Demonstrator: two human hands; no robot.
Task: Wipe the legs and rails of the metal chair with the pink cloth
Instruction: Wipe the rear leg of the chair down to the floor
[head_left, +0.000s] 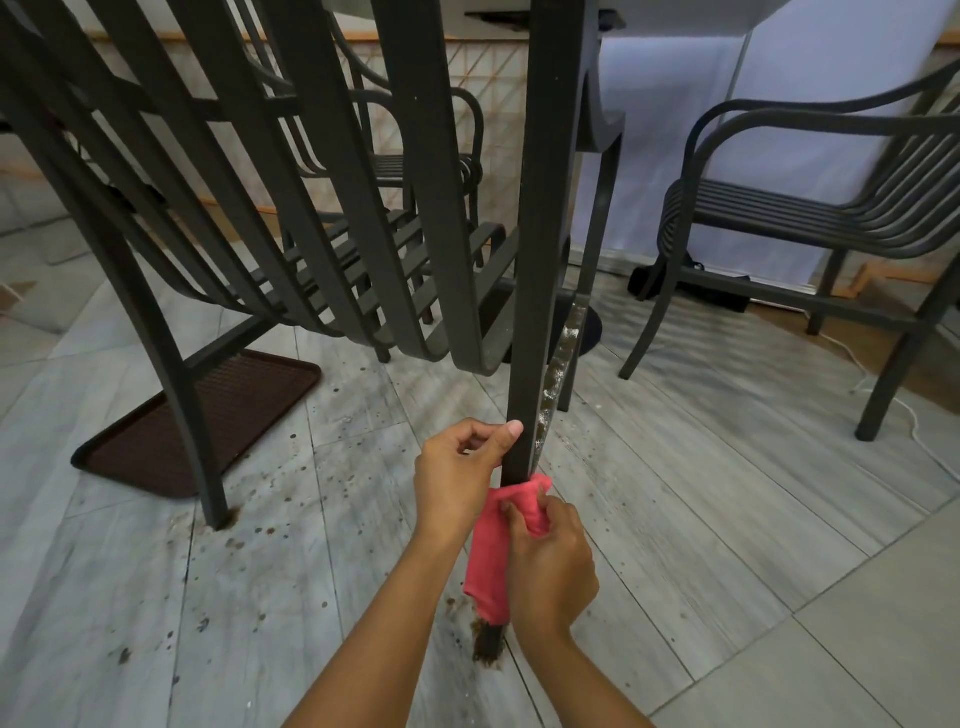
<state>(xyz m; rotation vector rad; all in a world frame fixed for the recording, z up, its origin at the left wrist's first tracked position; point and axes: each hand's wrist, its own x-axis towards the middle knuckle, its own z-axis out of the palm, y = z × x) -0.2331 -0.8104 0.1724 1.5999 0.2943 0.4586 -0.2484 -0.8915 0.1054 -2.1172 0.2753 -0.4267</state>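
A dark metal chair fills the upper left, its slatted back and seat curving down toward me. Its near rear leg (540, 291) runs straight down the middle to a rusty foot on the floor. My left hand (460, 467) grips that leg low down, thumb pressed on its front face. Just below, my right hand (550, 566) holds the pink cloth (488, 561) wrapped around the leg. A side rail (558, 374) behind the leg shows white and brown grime.
A brown plastic tray (208, 415) lies on the floor under the chair at left. A second metal chair (810, 218) stands at right, and a third (415, 156) behind. Rust specks dot the grey floor tiles (727, 493). A white cable (909, 421) trails at right.
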